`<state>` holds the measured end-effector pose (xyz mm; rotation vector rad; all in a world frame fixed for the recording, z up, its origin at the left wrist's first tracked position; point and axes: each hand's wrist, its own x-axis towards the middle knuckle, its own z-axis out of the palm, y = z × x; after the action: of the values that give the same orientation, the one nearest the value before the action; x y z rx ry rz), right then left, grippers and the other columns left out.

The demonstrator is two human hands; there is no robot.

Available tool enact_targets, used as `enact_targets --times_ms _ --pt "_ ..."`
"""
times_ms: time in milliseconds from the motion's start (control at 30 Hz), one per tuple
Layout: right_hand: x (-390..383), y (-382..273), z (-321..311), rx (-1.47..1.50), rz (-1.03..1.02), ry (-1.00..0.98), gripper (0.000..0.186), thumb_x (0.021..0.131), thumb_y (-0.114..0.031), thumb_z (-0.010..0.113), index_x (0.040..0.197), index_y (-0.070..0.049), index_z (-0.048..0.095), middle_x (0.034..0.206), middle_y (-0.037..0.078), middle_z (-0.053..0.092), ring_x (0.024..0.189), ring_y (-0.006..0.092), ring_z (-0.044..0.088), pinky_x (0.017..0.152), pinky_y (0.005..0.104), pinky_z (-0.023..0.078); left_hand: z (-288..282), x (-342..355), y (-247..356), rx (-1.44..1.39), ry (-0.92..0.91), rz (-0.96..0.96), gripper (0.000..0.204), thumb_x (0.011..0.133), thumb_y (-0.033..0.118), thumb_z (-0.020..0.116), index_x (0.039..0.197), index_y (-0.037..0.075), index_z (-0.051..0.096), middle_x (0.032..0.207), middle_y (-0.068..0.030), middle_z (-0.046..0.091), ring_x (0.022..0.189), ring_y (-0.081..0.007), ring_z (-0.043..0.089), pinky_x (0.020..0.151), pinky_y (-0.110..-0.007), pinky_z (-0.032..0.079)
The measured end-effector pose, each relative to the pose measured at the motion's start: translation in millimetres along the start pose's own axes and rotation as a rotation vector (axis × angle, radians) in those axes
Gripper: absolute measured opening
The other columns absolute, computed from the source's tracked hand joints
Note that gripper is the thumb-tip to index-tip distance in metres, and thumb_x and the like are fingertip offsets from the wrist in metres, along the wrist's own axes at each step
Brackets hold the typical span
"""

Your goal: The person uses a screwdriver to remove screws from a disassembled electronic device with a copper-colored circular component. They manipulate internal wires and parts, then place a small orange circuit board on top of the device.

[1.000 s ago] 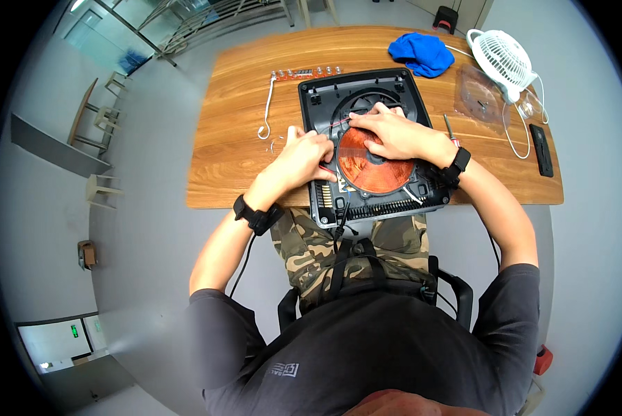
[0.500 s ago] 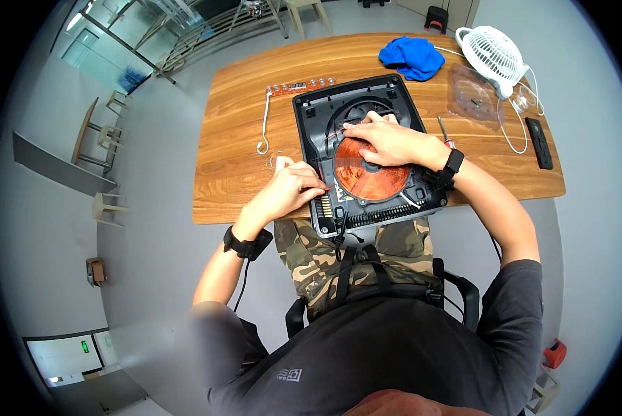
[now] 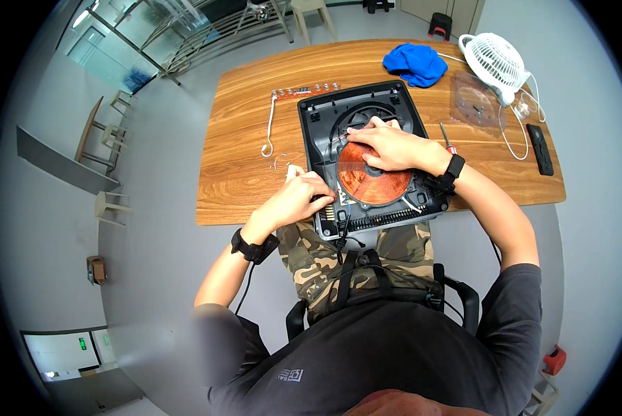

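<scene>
An opened induction cooker base (image 3: 318,132) in black plastic lies at the table's near edge, with a round copper coil (image 3: 366,184) in its middle. My right hand (image 3: 387,147) reaches over the coil from the right, fingertips curled at its far rim and thumb bent against its top. At the cooker's left side, my left hand (image 3: 302,196) has thumb and fingers pinched together; whatever they hold is hidden. Near them a small patch of board (image 3: 343,196) shows beside the coil. A white wire end (image 3: 413,204) sticks out at the coil's lower right.
Farther left lie an orange circuit board (image 3: 304,91) with a white cable (image 3: 269,128) and small loose bits (image 3: 277,163). Rightward are a screwdriver (image 3: 450,145), a clear tray with screws (image 3: 471,104), a white fan (image 3: 494,62), a black strip (image 3: 540,149) and a blue cloth (image 3: 416,64).
My left fingers have shifted slightly inward along the cooker's left side; the red wire seen at their tips is now hidden. My right hand stays on the coil. The whole view has shifted slightly.
</scene>
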<state>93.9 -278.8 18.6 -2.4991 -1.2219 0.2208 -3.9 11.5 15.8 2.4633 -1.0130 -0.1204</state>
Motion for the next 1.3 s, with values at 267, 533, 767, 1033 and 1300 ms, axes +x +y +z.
enact_targets --times_ms 267,533,767,1033,1300 --pt "0.4 0.7 1.4 -0.015 -0.019 0.022 0.057 0.090 -0.019 0.064 0.145 -0.005 0.061 0.153 0.011 0.059 0.129 0.0322 0.054 0.105 0.0518 0.042 -8.7 20.6 -22.1 0.098 0.351 -0.095 0.017 0.084 0.013 0.085 0.099 0.007 0.080 0.101 -0.0092 0.071 0.097 -0.0300 0.065 0.087 -0.043 0.048" --pt "1.9 -0.6 3.3 -0.009 -0.013 0.025 0.057 0.089 -0.018 0.064 0.144 -0.006 0.061 0.153 0.011 0.060 0.128 0.0318 0.055 0.104 0.0530 0.042 2.8 33.1 -39.9 0.130 0.260 -0.165 0.021 0.083 0.022 0.087 0.101 0.012 0.083 0.102 -0.0037 0.072 0.103 -0.0266 0.060 0.094 -0.041 0.042" --pt "-0.3 -1.1 1.6 -0.019 -0.014 0.024 0.058 0.089 -0.019 0.064 0.145 -0.004 0.060 0.154 0.011 0.059 0.128 0.0317 0.054 0.103 0.0536 0.043 9.2 39.1 -35.6 0.172 0.278 -0.211 0.020 0.081 0.021 0.088 0.098 0.012 0.081 0.100 -0.0028 0.074 0.103 -0.0277 0.060 0.093 -0.042 0.038" --pt "0.7 -3.6 -2.3 -0.012 -0.007 -0.004 0.058 0.091 -0.020 0.064 0.146 -0.004 0.059 0.156 0.011 0.057 0.130 0.0317 0.053 0.105 0.0540 0.042 6.1 39.0 -35.8 0.163 0.282 -0.234 0.029 0.078 0.021 0.090 0.103 0.009 0.081 0.105 -0.0047 0.071 0.106 -0.0293 0.058 0.095 -0.042 0.039" --pt "1.4 -0.1 2.2 -0.023 -0.009 0.001 0.058 0.091 -0.021 0.065 0.147 -0.005 0.058 0.156 0.011 0.057 0.130 0.0313 0.053 0.105 0.0542 0.042 7.3 39.6 -38.6 0.178 0.231 -0.235 0.029 0.079 0.020 0.089 0.105 0.009 0.082 0.102 -0.0043 0.070 0.104 -0.0294 0.059 0.095 -0.042 0.039"
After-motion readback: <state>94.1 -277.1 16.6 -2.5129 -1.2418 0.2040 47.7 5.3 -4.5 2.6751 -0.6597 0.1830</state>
